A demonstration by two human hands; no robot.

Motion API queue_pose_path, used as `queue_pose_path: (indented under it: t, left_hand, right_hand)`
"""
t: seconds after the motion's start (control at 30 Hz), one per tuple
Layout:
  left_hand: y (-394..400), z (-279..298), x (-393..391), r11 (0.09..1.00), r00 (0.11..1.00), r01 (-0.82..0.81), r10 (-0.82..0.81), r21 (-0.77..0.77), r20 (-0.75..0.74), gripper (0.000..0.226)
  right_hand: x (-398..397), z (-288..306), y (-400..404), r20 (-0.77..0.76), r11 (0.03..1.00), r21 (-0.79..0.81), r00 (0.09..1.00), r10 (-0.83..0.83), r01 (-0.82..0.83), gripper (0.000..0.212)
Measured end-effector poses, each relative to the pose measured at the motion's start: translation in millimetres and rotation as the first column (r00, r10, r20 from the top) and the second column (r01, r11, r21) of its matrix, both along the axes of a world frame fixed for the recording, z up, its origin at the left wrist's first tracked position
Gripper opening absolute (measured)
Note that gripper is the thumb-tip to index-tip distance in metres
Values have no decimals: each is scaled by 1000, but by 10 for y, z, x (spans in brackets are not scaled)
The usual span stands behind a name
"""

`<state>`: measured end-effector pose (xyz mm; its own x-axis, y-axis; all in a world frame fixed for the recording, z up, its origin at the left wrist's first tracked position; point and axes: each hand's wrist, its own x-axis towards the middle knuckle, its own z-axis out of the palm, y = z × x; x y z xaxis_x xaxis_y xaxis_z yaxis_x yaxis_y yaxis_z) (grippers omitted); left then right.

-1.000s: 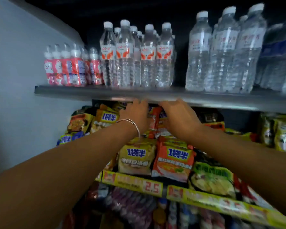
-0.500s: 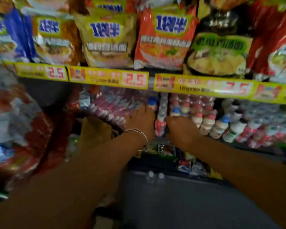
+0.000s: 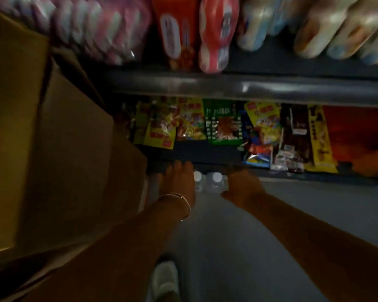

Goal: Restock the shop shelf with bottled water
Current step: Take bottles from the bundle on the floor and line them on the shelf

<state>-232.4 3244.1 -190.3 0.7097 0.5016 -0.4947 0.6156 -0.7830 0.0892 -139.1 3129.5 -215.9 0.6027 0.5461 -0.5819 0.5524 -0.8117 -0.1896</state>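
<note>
two water bottles (image 3: 207, 182), white caps up, are standing on the floor (image 3: 292, 214) at frame centre, below the bottom shelf (image 3: 205, 152) of snack packs (image 3: 223, 125). the left hand (image 3: 178, 182) and right hand (image 3: 242, 186) are flanking them, fingers extended; whether they are touching is too blurred to tell. a cardboard box (image 3: 63, 149) is filling the left of the frame.

Open grey floor (image 3: 292, 214) runs from six to three o'clock, free for reaching. Stacked cardboard boxes (image 3: 63, 149) wall off nine o'clock. At twelve, the metal shelf edge (image 3: 227, 86) overhangs snack packets (image 3: 223, 125) crowding the bottom tier.
</note>
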Motion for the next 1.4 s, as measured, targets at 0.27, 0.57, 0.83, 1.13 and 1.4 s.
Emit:
queue_pose_path:
  t: [0.27, 0.57, 0.83, 1.13, 1.4]
  left_hand:
    - [215, -1195, 124, 999, 998, -19, 21, 29, -61, 68]
    - [270, -1631, 161, 997, 998, -13, 17, 73, -61, 61]
    - [207, -1355, 95, 996, 998, 21, -16, 86, -55, 56]
    - [-55, 2, 119, 995, 996, 77, -74, 56, -51, 60]
    - [-46, 2207, 131, 981, 981, 187, -185, -56, 52, 57]
  right_hand:
    - [239, -1426, 72, -54, 979, 46, 979, -197, 200, 99]
    - [241, -2014, 132, 30, 933, 285, 971, -236, 218, 75]
    - [78, -1671, -24, -12, 910, 364, 977, -211, 201, 66]
    - [77, 31, -304, -167, 831, 516, 976, -139, 207, 58]
    - [136, 2487, -392, -136, 694, 717, 990, 43, 68, 54]
